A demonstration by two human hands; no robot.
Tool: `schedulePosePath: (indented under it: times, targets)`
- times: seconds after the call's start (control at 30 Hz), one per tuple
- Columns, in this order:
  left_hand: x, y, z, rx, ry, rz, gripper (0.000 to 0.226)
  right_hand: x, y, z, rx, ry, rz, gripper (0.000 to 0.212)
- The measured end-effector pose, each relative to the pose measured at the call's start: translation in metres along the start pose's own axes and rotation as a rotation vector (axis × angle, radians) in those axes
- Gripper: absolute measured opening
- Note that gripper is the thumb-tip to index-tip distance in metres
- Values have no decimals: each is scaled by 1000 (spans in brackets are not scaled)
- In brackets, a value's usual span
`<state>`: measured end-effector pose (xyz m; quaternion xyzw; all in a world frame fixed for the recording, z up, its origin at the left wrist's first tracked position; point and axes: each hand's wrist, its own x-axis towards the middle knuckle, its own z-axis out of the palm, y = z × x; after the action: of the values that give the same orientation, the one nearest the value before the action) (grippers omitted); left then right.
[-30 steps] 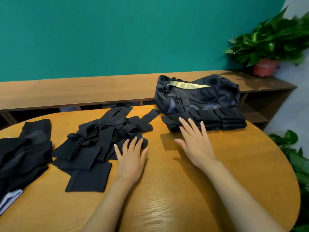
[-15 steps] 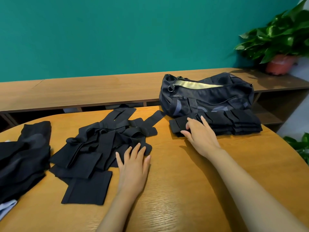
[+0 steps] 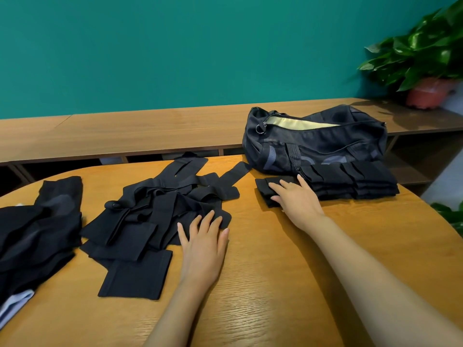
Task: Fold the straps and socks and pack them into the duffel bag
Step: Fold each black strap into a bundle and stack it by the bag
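Since a sec ago my right hand [image 3: 297, 196] had gone fwd, off the bare wood and onto the left end of the folded stack [image 3: 350, 181], right of centre in frame. Its fingers lay spread over the end piece, only lightly bent, thumb up by the next fold. It was pressing, not pinching, as far as I could see. My left hand [image 3: 203, 242] had barely shifted: flat, fingers wide, palm on the table [image 3: 275, 284], tips on the near edge of the loose straps [image 3: 162, 209] at centre-left. That pile lay unfolded, strips crossing each other, w/ one square flap nearest me. The duffel bag [image 3: 313, 144] sat just behind the stack, touching it, zip open w/ pale lining showing. A dark heap [image 3: 37, 229] of fabric lay at the far left edge, a bit of pale cloth under it at bottom left. A potted plant [image 3: 426, 53] stood in the upper right corner on the long shelf [image 3: 150, 128].
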<state>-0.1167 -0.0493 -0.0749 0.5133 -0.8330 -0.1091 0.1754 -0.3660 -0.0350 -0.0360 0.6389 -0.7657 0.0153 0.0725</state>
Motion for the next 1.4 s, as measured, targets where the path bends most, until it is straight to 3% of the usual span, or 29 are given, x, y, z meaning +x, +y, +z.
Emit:
schedulePosePath:
  times: [0.1, 0.2, 0.33, 0.5, 0.73, 0.93, 1.07, 1.23, 1.4]
  targets:
    - [0, 1, -1, -10, 2, -1, 52, 0, 3, -3, 21, 65, -1, 43]
    - [0, 1, -1, -16, 7, -2, 51, -2, 5, 2, -23, -9, 27, 47]
    - [0, 1, 0, -20, 20, -3, 50, -11, -7, 2, -17, -19, -17, 73]
    - [0, 0, 0, -23, 33, 2, 48, -9, -15, 9, -42, -145, 1, 62]
    - [0, -1, -2, -81, 44, 20, 46, -11, -40, -1, 73, -87, 8, 56]
    - [-15, -15, -23, -205, 230, 136, 36, -45, -77, -4, 161, -39, -94, 50]
    - [-31, -50, -49, -121, 339, 66, 39, -61, -119, -7, 270, -42, -178, 46]
    - [-44, -107, -71, 8, 193, -155, 52, -76, -185, -15, 369, -81, -401, 45]
    - [-45, -133, -78, -4, 76, -169, 39, -93, -223, -10, 359, -160, -457, 50]
